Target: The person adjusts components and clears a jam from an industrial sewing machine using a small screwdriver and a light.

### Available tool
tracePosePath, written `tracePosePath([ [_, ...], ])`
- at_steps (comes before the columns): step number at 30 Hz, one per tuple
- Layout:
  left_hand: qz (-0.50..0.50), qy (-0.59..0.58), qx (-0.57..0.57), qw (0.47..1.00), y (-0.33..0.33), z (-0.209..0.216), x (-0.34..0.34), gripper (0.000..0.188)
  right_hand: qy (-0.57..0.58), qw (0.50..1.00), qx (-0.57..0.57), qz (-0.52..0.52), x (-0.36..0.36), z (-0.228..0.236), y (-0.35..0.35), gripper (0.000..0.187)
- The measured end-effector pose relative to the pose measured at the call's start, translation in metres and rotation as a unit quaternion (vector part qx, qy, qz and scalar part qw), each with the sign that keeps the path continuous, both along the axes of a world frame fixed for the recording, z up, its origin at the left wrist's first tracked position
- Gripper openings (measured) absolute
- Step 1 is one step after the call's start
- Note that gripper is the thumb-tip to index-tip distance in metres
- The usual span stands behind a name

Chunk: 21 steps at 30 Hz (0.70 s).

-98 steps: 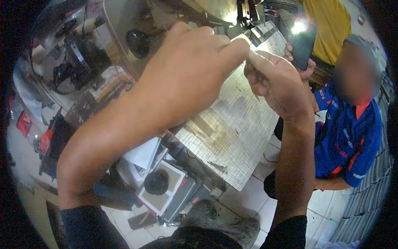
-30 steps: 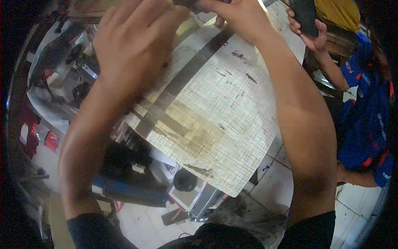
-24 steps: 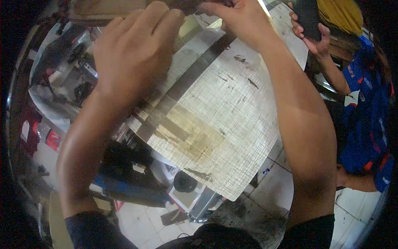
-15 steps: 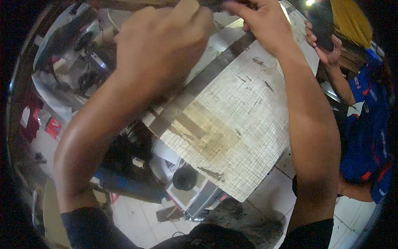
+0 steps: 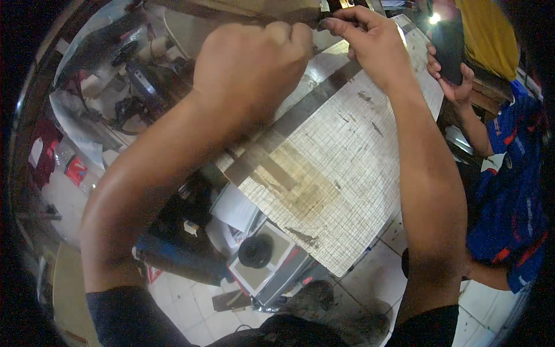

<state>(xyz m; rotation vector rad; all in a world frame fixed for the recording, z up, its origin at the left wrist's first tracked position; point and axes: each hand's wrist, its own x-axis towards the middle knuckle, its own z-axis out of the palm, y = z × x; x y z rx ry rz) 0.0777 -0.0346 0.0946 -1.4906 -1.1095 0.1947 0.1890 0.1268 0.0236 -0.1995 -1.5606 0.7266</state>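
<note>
Both my hands are raised over the far end of a pale, scratched board (image 5: 347, 168) with a dark strip (image 5: 312, 101) across it. My left hand (image 5: 251, 72) is closed in a fist, its back towards me, and whatever it grips is hidden. Close to its right, my right hand (image 5: 370, 49) has thumb and forefinger pinched together. Something small and dark shows at those fingertips, too unclear to name.
On the right a person in a blue shirt (image 5: 503, 196) holds a dark phone (image 5: 448, 40) with its light on. Cluttered tools and plastic (image 5: 139, 81) lie to the left. Below the board, a round black object (image 5: 256, 250) rests on a box. A yellow cloth (image 5: 491, 37) hangs at the far right.
Both hands sit slightly lower in the picture, and the left hand is further right. The view has shifted a little, showing more beyond the hands. The other person still holds the phone.
</note>
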Motion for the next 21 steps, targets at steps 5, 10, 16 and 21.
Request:
tracePosePath([
  [5,-0.004,-0.027,-0.002,1.0,-0.0035,0.0041,-0.0009,0.026,0.02,1.0,-0.004,-0.01,-0.0025,0.0025,0.0039,0.024],
  [10,-0.006,-0.026,-0.024,0.999,0.0013,0.0011,-0.0039,0.029,0.001,0.999,-0.027,-0.026,-0.0033,-0.0014,0.0013,0.026],
  [16,-0.02,-0.023,-0.012,0.999,0.0015,0.0008,-0.0055,0.022,-0.014,0.999,-0.003,-0.043,-0.0025,-0.0008,0.0034,0.027],
  [21,-0.052,-0.023,0.002,0.998,0.0001,0.0004,-0.005,0.018,-0.007,0.999,-0.002,-0.032,-0.0041,-0.001,0.0024,0.028],
])
